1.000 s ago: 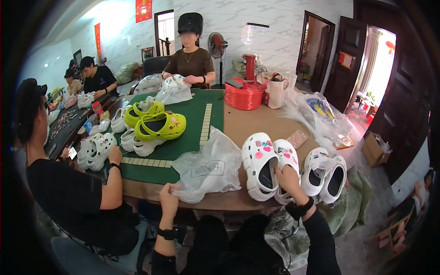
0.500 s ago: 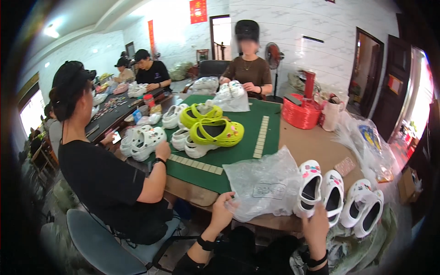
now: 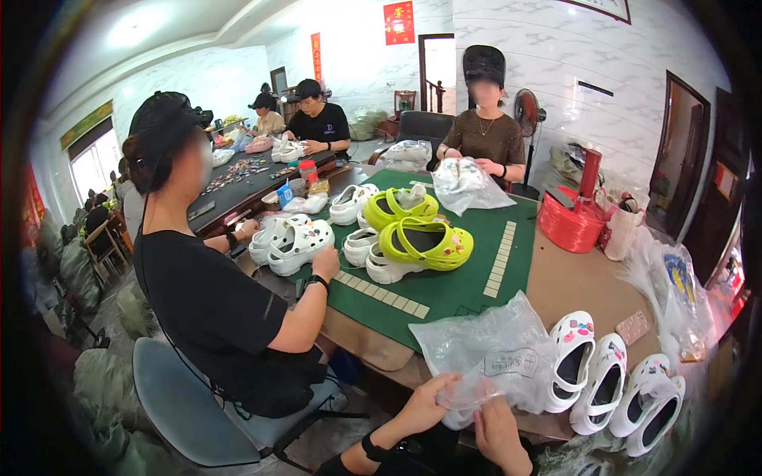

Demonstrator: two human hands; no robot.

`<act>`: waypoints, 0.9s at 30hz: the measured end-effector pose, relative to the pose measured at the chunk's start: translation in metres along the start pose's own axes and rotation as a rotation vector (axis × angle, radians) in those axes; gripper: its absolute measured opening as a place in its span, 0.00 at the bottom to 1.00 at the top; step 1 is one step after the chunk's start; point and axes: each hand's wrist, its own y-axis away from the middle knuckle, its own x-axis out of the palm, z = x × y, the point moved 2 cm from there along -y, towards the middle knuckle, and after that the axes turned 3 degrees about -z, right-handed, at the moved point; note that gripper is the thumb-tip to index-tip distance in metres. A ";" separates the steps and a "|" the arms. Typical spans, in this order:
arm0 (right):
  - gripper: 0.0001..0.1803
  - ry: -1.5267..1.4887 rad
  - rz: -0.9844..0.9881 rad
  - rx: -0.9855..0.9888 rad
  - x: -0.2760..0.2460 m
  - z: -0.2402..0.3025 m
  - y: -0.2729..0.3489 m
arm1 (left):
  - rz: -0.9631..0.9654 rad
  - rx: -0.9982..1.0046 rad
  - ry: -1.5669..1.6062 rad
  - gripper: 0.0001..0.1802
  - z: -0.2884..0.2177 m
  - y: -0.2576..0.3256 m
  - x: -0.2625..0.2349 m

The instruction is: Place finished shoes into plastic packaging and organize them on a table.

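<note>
A clear plastic bag [image 3: 452, 341] with a dark print lies at the near edge of the table, its open end toward me. My left hand [image 3: 425, 406] pinches one side of that end. My right hand [image 3: 500, 432] has its fingers closed on the bag's edge a little to the right. Just right of the bag stand two white clogs [image 3: 601, 389] with colourful charms and dark insoles. Beside them, at the table's corner, is another white pair [image 3: 649, 404] with some clear plastic on it.
Lime clogs [image 3: 429, 246] are stacked on white ones on the green mat [image 3: 373, 305], near rows of pale tiles [image 3: 500, 258]. To my left a seated co-worker handles white clogs [image 3: 302, 242]; another across holds a bagged pair [image 3: 464, 178]. A red tub [image 3: 567, 230] and a phone-like slab [image 3: 633, 325] lie right.
My right hand has moved left from the white clogs to the bag's edge. My left hand still holds the bag. The whole view has shifted, with things appearing farther right and lower.
</note>
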 end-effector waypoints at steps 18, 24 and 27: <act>0.53 0.197 -0.473 -0.073 -0.016 -0.025 -0.044 | -0.803 0.738 -0.688 0.13 -0.075 0.016 -0.045; 0.53 0.581 0.057 0.176 -0.013 -0.019 -0.043 | -0.530 0.715 -0.899 0.13 -0.050 -0.004 -0.039; 0.49 0.333 0.427 0.138 0.012 -0.040 -0.027 | -0.191 0.399 -1.091 0.16 -0.005 -0.003 -0.034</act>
